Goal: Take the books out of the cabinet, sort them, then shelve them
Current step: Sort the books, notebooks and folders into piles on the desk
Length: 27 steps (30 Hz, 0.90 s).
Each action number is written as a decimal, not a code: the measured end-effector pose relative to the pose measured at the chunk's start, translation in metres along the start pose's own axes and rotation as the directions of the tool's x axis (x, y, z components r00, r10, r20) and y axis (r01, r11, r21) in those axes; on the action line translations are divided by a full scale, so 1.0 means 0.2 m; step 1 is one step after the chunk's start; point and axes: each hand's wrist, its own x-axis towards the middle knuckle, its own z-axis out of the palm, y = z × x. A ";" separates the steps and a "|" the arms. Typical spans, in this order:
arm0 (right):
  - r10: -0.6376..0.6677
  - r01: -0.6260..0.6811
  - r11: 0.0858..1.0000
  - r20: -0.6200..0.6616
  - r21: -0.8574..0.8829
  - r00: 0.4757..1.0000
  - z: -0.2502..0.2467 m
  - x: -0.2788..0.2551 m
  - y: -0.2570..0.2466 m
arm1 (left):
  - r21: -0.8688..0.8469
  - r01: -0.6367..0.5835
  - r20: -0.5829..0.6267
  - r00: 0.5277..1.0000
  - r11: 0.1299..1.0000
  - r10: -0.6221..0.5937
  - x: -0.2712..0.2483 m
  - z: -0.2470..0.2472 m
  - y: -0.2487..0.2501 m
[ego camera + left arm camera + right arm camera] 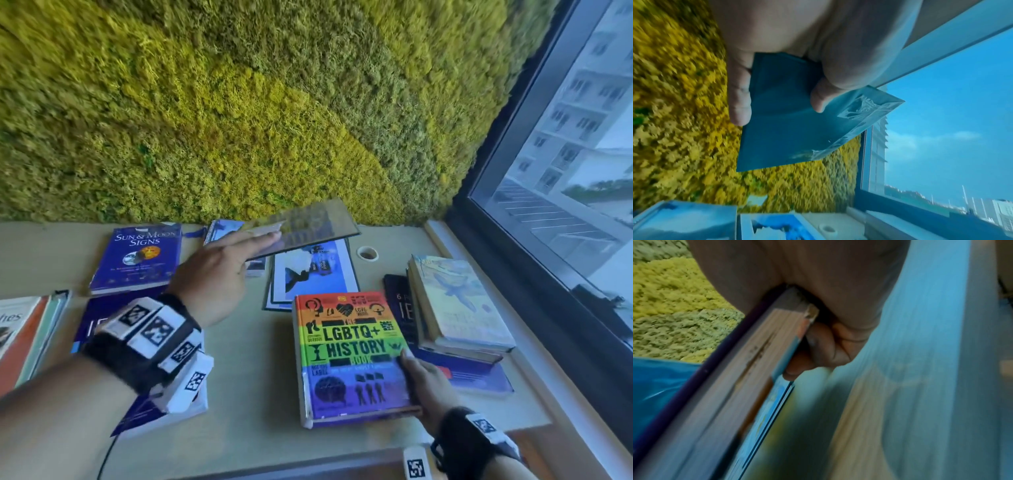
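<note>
My left hand (219, 270) holds a thin dark book (305, 226) in the air above the back of the desk, fingers flat on top. In the left wrist view the thumb (818, 97) pinches that thin book (789, 123) from below. My right hand (426, 383) grips the lower right corner of the thick rainbow LGBTQ+ History book (349, 356), tilted up off the desk. The right wrist view shows fingers (818, 344) curled under the thick book's page edge (748, 369).
Other books lie on the beige desk (260, 377): a blue Sun & Moon Signs book (137, 257), a white-bordered blue book (311, 274), a stack (455, 308) at the right, more at the left edge (27, 335). Behind rises a moss wall (239, 102); a window (565, 154) is right.
</note>
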 end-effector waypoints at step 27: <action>0.117 0.246 0.620 0.398 -0.745 0.910 -0.10 -0.05 -0.12 | 0.243 0.149 0.698 0.660 0.959 -0.279 -0.12 0.89 0.23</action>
